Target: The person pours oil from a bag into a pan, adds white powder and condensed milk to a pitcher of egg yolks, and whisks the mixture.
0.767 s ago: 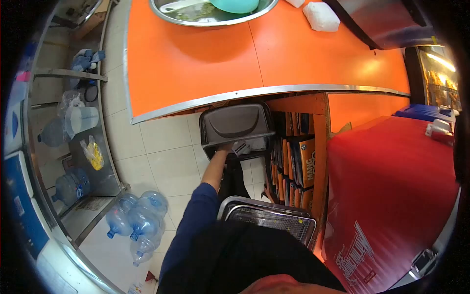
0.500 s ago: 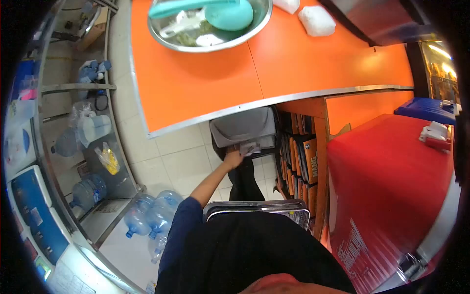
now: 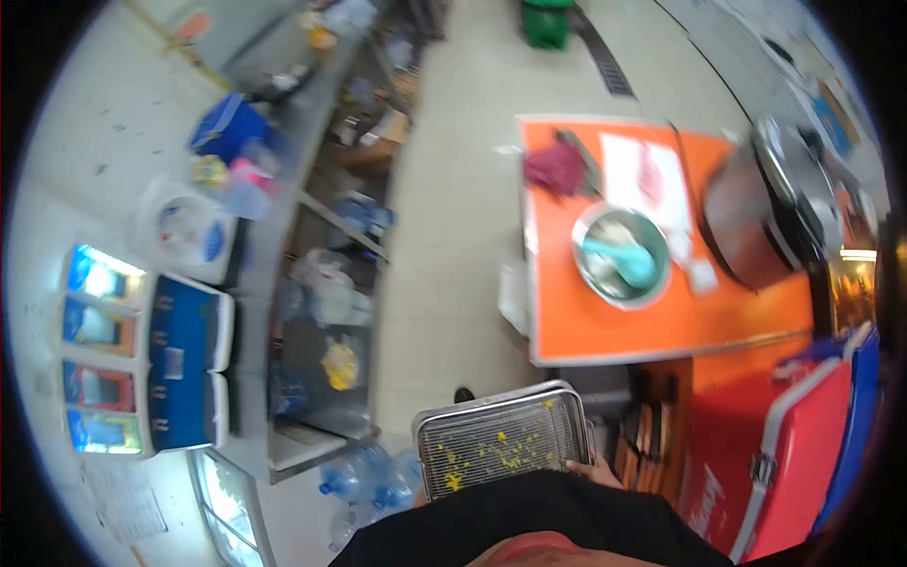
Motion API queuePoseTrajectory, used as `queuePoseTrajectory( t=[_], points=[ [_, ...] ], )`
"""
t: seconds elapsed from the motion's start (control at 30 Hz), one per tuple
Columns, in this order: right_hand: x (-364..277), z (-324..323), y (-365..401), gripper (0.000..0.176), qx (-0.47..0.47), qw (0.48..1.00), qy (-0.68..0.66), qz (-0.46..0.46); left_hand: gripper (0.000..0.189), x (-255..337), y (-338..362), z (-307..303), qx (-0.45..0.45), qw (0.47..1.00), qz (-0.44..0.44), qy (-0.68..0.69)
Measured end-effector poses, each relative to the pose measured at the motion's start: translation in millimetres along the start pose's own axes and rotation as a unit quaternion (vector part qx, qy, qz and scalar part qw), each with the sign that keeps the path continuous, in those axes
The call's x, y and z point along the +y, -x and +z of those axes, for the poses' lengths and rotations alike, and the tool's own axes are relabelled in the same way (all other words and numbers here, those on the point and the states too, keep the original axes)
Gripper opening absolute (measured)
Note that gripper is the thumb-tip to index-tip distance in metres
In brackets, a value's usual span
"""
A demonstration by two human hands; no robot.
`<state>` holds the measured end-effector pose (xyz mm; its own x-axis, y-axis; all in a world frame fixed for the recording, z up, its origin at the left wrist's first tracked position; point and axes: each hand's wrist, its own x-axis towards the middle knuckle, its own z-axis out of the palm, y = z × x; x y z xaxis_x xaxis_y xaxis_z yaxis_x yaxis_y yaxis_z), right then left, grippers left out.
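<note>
A rectangular metal tray point(image 3: 510, 440) with a wire rack and scattered yellow bits is just in front of my body. My right hand point(image 3: 595, 470) grips its right edge, with fingertips over the rim. At the tray's lower left edge only a sliver of my left hand point(image 3: 420, 497) shows; its fingers are hidden. Beyond the tray, the orange table point(image 3: 590, 335) holds a metal bowl point(image 3: 592, 286) with a turquoise utensil point(image 3: 628, 263).
A large metal pot point(image 3: 756, 213) and a maroon cloth point(image 3: 556, 170) are on the table. Red cooler point(image 3: 803, 444) at right. Steel shelving point(image 3: 321, 170) and clear bottles point(image 3: 364, 477) at left. A green bin point(image 3: 546, 26) stands far ahead.
The view has swung right and up. The tray, earlier mostly hidden against my body, now shows its rack. My left hand has left the grey bin under the table; my right hand has appeared.
</note>
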<state>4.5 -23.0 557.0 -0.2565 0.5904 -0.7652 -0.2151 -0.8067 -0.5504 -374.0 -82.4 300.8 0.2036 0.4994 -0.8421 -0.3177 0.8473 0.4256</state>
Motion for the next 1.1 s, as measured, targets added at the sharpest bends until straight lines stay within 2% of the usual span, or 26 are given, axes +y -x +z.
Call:
queuePoseTrajectory(
  t=[0.1, 0.2, 0.23, 0.37, 0.4, 0.43, 0.47, 0.5, 0.53, 0.57, 0.6, 0.63, 0.67, 0.73, 0.77, 0.87, 0.93, 1.0, 1.07, 1.1],
  points=[
    [-38.3, 85.0, -58.5, 0.052, -0.068, 0.995, -0.057, -0.042, 0.045, 19.9, 39.1, -67.8, 0.097, 0.994, 0.0, 0.051],
    [-77.3, 152.3, -129.0, 0.048, -0.108, 0.984, -0.101, -0.099, 0.044, 68.3, 62.2, -117.2, 0.139, 0.984, 0.003, 0.107],
    [-89.6, 175.6, -145.0, 0.047, -0.087, 0.985, -0.107, -0.102, 0.044, 93.6, 67.4, -133.3, 0.148, 0.982, 0.006, 0.118],
    [-140.7, 235.4, -188.5, 0.048, -0.009, 0.983, -0.144, -0.11, 0.044, 222.3, 55.7, -182.4, 0.119, 0.987, 0.064, 0.087],
    [-159.0, 245.7, -197.0, 0.05, 0.027, 0.979, -0.163, -0.122, 0.048, 266.2, 58.2, -174.3, 0.112, 0.987, 0.101, 0.055],
    [-180.4, 257.8, -199.5, 0.052, 0.041, 0.973, -0.162, -0.157, 0.051, 339.5, 69.7, -150.7, 0.103, 0.985, 0.137, 0.023],
    [-198.8, 257.7, -214.4, 0.052, 0.044, 0.972, -0.16, -0.163, 0.056, 396.2, 67.4, -140.1, 0.042, 0.982, 0.179, 0.04],
    [-218.5, 251.9, -230.8, 0.051, 0.042, 0.971, -0.104, -0.21, 0.061, 451.1, 63.5, -129.1, -0.02, 0.974, 0.22, 0.054],
    [-257.1, 277.0, -226.0, 0.051, 0.039, 0.965, -0.051, -0.254, 0.066, 508.0, 64.6, -108.8, -0.092, 0.967, 0.228, 0.073],
    [-293.5, 300.2, -211.9, 0.049, 0.006, 0.962, -0.184, -0.203, 0.07, 560.3, 65.4, -88.7, -0.161, 0.955, 0.232, 0.089],
    [-317.7, 306.6, -223.2, 0.047, 0.012, 0.958, -0.181, -0.223, 0.071, 601.4, 59.4, -67.9, -0.178, 0.958, 0.205, 0.093],
    [-336.9, 298.1, -248.9, 0.048, -0.005, 0.967, -0.112, -0.23, 0.072, 637.0, 48.6, -52.4, -0.191, 0.96, 0.178, 0.1],
    [-357.4, 287.3, -278.7, 0.049, -0.022, 0.97, -0.04, -0.237, 0.072, 669.4, 35.9, -45.0, -0.185, 0.961, 0.179, 0.1],
    [-398.5, 286.4, -340.9, 0.052, -0.026, 0.969, -0.01, -0.245, 0.067, 716.7, 2.0, -29.9, -0.145, 0.969, 0.192, 0.054],
    [-422.6, 287.6, -368.0, 0.056, -0.029, 0.964, 0.014, -0.264, 0.057, 733.2, -31.2, -42.2, -0.093, 0.971, 0.214, 0.056],
    [-528.6, 347.1, -408.6, 0.062, -0.037, 0.961, 0.079, -0.262, 0.055, 787.6, -75.4, -60.7, -0.046, 0.954, 0.267, 0.125],
    [-604.5, 397.1, -434.3, 0.064, -0.077, 0.96, 0.145, -0.227, 0.053, 826.3, -93.1, -76.8, -0.022, 0.933, 0.311, 0.178],
    [-660.9, 425.3, -496.4, 0.066, -0.162, 0.968, 0.108, -0.158, 0.052, 870.6, -106.5, -98.6, -0.001, 0.908, 0.355, 0.223],
    [-714.2, 442.9, -574.5, 0.067, -0.289, 0.941, 0.096, -0.147, 0.05, 917.9, -121.0, -119.2, 0.02, 0.882, 0.393, 0.261],
    [-746.7, 454.7, -605.8, 0.064, -0.32, 0.937, 0.087, -0.114, 0.049, 943.4, -129.8, -129.8, 0.029, 0.871, 0.404, 0.279]
  ],
)
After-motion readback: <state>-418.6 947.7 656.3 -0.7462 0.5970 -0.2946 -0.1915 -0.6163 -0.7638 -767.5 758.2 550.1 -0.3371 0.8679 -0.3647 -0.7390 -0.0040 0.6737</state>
